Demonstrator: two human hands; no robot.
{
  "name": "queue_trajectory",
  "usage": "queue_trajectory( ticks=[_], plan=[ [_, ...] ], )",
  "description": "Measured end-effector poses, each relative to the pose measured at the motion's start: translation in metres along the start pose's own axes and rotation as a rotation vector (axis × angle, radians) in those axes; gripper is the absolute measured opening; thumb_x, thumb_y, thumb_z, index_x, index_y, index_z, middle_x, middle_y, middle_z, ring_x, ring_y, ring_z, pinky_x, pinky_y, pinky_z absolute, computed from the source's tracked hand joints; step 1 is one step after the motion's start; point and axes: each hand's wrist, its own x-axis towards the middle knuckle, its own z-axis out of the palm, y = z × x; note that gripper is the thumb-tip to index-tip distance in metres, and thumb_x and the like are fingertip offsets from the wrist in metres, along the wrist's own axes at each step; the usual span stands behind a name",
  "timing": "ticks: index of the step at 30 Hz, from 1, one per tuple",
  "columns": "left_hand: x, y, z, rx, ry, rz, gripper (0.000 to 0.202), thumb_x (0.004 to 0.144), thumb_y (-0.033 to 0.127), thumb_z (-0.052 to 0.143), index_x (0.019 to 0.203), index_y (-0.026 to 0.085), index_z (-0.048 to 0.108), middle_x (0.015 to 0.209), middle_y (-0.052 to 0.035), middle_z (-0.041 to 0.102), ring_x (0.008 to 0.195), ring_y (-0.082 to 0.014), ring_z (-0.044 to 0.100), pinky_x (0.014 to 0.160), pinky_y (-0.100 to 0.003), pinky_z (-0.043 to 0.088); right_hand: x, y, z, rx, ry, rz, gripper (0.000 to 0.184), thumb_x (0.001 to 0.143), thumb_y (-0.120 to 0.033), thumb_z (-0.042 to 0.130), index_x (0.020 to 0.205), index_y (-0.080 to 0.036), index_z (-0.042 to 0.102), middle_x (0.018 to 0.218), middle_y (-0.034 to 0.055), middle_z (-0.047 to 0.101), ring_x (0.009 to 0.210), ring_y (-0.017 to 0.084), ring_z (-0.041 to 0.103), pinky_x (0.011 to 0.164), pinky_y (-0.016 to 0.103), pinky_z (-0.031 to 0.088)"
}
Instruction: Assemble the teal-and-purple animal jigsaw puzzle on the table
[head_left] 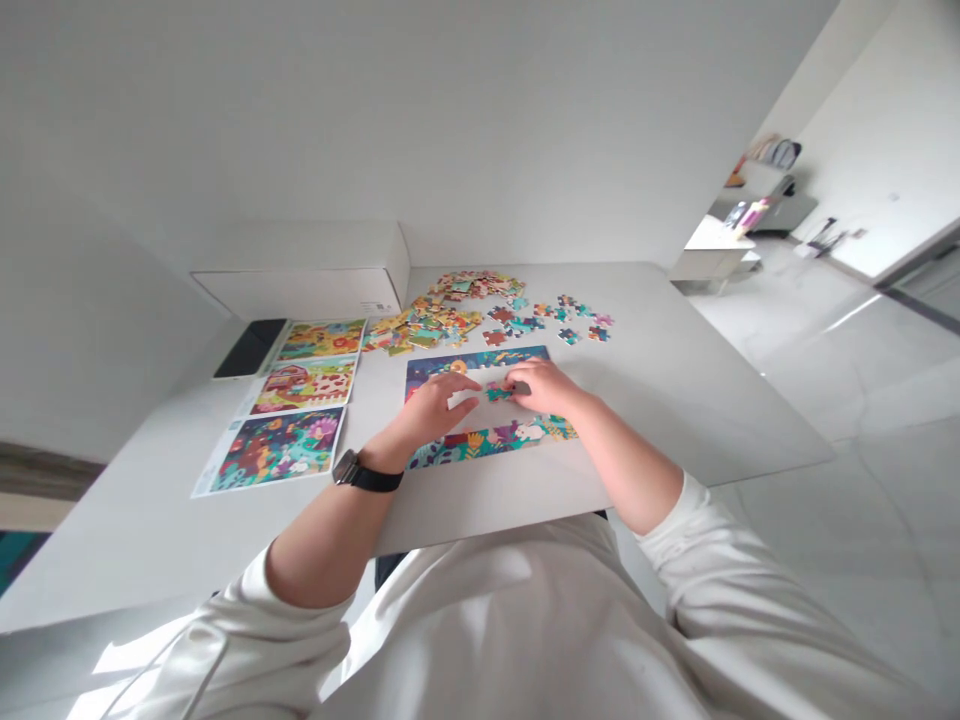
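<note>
A partly joined jigsaw puzzle lies flat on the table, its dark blue and floral edges enclosing a bare middle. My left hand rests over its left side, thumb and forefinger apart with nothing between them. From the right, my right hand reaches in with fingers pinched on a puzzle piece, teal and pink, inside the bare middle. The fingertips partly cover this piece, so I cannot tell whether it is one piece or a few joined ones.
Loose pieces lie behind the puzzle: a yellow heap, a reddish heap and scattered dark ones. To the left are a picture sheet, a black phone and a white box against the wall.
</note>
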Motion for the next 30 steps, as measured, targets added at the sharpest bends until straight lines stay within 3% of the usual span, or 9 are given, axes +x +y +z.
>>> queue_trajectory(
  ticks=[3, 8, 16, 19, 24, 27, 30],
  plan=[
    [0.000, -0.004, 0.006, 0.028, -0.071, 0.130, 0.034, 0.097, 0.047, 0.065, 0.119, 0.027, 0.083, 0.131, -0.0110, 0.080, 0.127, -0.0314, 0.071, 0.120, -0.049, 0.051, 0.000, -0.001, 0.000, -0.028, -0.012, 0.006, 0.015, 0.086, -0.014, 0.083, 0.098, -0.024, 0.083, 0.116, 0.0079, 0.083, 0.114, 0.030, 0.074, 0.108, 0.046, 0.051],
    [0.000, -0.009, 0.014, 0.100, -0.132, 0.174, 0.040, 0.097, 0.047, 0.067, 0.128, 0.028, 0.083, 0.143, -0.0127, 0.075, 0.135, -0.0354, 0.068, 0.123, -0.055, 0.048, 0.000, -0.001, 0.000, -0.062, -0.013, 0.022, 0.015, 0.088, -0.015, 0.082, 0.099, -0.025, 0.085, 0.121, 0.0078, 0.082, 0.117, 0.029, 0.074, 0.111, 0.046, 0.050],
    [-0.001, -0.014, 0.016, 0.145, -0.144, 0.188, 0.040, 0.097, 0.046, 0.069, 0.131, 0.030, 0.082, 0.145, -0.0102, 0.075, 0.137, -0.0336, 0.068, 0.125, -0.052, 0.048, -0.001, -0.004, 0.000, -0.057, -0.003, 0.012, 0.013, 0.093, -0.019, 0.079, 0.101, -0.026, 0.086, 0.121, 0.0066, 0.082, 0.115, 0.026, 0.073, 0.111, 0.044, 0.052],
    [-0.002, -0.015, 0.016, 0.148, -0.145, 0.187, 0.040, 0.097, 0.047, 0.068, 0.130, 0.030, 0.082, 0.145, -0.0102, 0.075, 0.137, -0.0335, 0.068, 0.127, -0.053, 0.047, 0.000, 0.007, -0.010, -0.011, 0.084, 0.059, 0.016, 0.094, -0.019, 0.078, 0.105, -0.027, 0.086, 0.122, 0.0067, 0.082, 0.117, 0.025, 0.074, 0.110, 0.042, 0.054],
    [-0.002, -0.009, 0.010, 0.115, -0.056, 0.156, 0.042, 0.099, 0.050, 0.064, 0.130, 0.029, 0.081, 0.146, -0.0110, 0.075, 0.138, -0.0341, 0.067, 0.126, -0.054, 0.048, -0.004, 0.061, -0.057, 0.013, 0.331, 0.356, 0.019, 0.092, -0.021, 0.077, 0.109, -0.028, 0.084, 0.117, 0.0048, 0.084, 0.109, 0.024, 0.077, 0.105, 0.042, 0.058],
    [-0.001, -0.002, 0.002, 0.082, 0.070, 0.069, 0.040, 0.101, 0.051, 0.059, 0.124, 0.027, 0.082, 0.136, -0.0114, 0.079, 0.131, -0.0341, 0.071, 0.118, -0.052, 0.054, -0.017, 0.101, -0.084, -0.053, 0.399, 0.655, 0.025, 0.091, -0.015, 0.073, 0.112, -0.025, 0.083, 0.120, 0.0071, 0.084, 0.109, 0.024, 0.078, 0.106, 0.040, 0.058],
    [-0.001, 0.003, -0.005, 0.027, 0.201, -0.054, 0.035, 0.102, 0.050, 0.059, 0.113, 0.026, 0.082, 0.121, -0.0106, 0.084, 0.114, -0.0312, 0.077, 0.104, -0.046, 0.061, -0.036, 0.130, -0.093, -0.117, 0.405, 0.871, 0.032, 0.096, -0.012, 0.064, 0.121, -0.020, 0.082, 0.129, 0.0117, 0.082, 0.121, 0.025, 0.076, 0.110, 0.038, 0.055]
  ],
)
